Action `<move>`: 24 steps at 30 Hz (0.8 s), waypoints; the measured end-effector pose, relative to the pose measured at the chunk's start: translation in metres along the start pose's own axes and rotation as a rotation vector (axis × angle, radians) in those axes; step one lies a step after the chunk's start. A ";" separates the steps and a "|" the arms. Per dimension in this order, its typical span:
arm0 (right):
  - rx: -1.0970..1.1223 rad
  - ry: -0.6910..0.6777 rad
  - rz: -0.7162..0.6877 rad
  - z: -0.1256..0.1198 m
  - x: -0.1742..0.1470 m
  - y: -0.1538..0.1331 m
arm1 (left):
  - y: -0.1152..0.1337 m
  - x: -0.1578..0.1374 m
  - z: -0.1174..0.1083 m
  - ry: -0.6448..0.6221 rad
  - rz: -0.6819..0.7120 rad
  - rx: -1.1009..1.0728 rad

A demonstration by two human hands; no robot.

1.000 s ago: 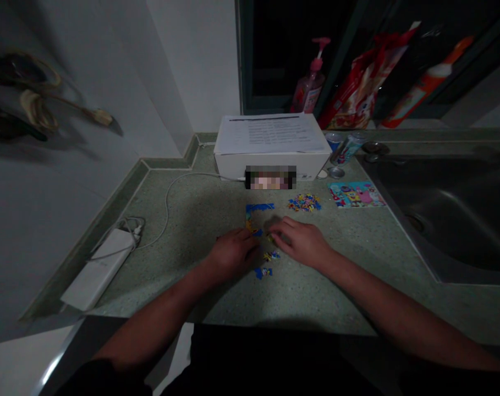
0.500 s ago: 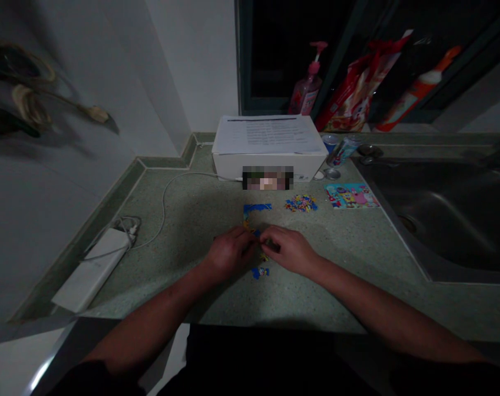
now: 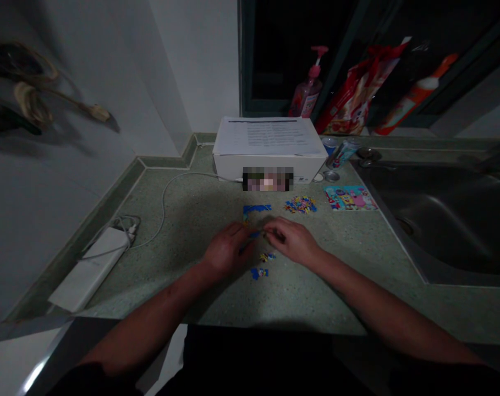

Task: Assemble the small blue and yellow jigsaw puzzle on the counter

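Note:
My left hand (image 3: 228,248) rests low over the counter, fingers stretched and thumb apart, with its fingertips touching blue puzzle pieces (image 3: 254,234). Just to the right, my right hand (image 3: 293,239) pinches a small dark puzzle piece (image 3: 265,233) between thumb and forefinger. A joined blue corner strip of puzzle (image 3: 258,208) lies beyond the hands; my left fingers hide part of its side. Nearer to me are a yellowish cluster of pieces (image 3: 268,257) and a blue cluster (image 3: 259,273). A heap of loose puzzle pieces (image 3: 301,204) sits past my right hand.
A colourful cartoon picture card (image 3: 350,198) lies beside the sink (image 3: 451,214). Behind stands a white box (image 3: 229,165) with a printed sheet on top. A cable runs left to a white power strip (image 3: 88,269). Cans (image 3: 344,153) stand by the box.
My hands have drawn slightly apart, the right one moving a little up and away. The yellowish cluster between them shows more fully now.

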State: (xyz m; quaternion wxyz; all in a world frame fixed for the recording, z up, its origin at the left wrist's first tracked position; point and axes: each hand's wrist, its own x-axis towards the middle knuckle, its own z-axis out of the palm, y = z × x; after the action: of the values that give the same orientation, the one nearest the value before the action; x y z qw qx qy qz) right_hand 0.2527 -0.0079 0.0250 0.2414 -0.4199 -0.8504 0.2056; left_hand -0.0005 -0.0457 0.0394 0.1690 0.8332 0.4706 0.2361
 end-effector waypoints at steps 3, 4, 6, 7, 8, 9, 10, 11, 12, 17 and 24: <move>-0.068 0.083 0.049 -0.013 0.012 0.021 | -0.003 0.001 0.001 -0.022 0.056 0.063; -0.102 0.104 0.068 -0.018 0.018 0.027 | -0.005 0.001 0.002 -0.040 0.077 0.083; -0.178 0.113 0.092 -0.023 0.028 0.036 | -0.007 0.001 0.004 -0.061 0.110 0.111; -0.223 0.108 0.095 -0.024 0.033 0.040 | -0.008 0.001 0.005 -0.065 0.116 0.122; -0.269 0.099 0.092 -0.023 0.037 0.042 | -0.009 0.001 0.006 -0.068 0.117 0.133; -0.314 0.090 0.085 -0.022 0.040 0.044 | -0.009 0.000 0.006 -0.072 0.115 0.144; -0.356 0.084 0.072 -0.020 0.042 0.046 | -0.010 0.000 0.007 -0.077 0.111 0.157; -0.393 0.079 0.058 -0.018 0.044 0.047 | -0.010 0.000 0.007 -0.083 0.108 0.171; -0.424 0.076 0.043 -0.015 0.044 0.048 | -0.011 0.000 0.007 -0.091 0.107 0.185; -0.501 0.072 0.006 -0.008 0.044 0.054 | -0.010 -0.001 0.005 -0.142 0.116 0.206; -0.484 0.042 -0.013 -0.008 0.039 0.059 | -0.010 -0.002 0.006 -0.182 0.118 0.209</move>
State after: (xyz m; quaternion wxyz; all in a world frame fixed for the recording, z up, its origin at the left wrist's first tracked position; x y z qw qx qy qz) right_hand 0.2732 0.0585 0.0078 0.1526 -0.4641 -0.8724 -0.0146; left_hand -0.0049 -0.0426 0.0290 0.1090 0.8905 0.4254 0.1187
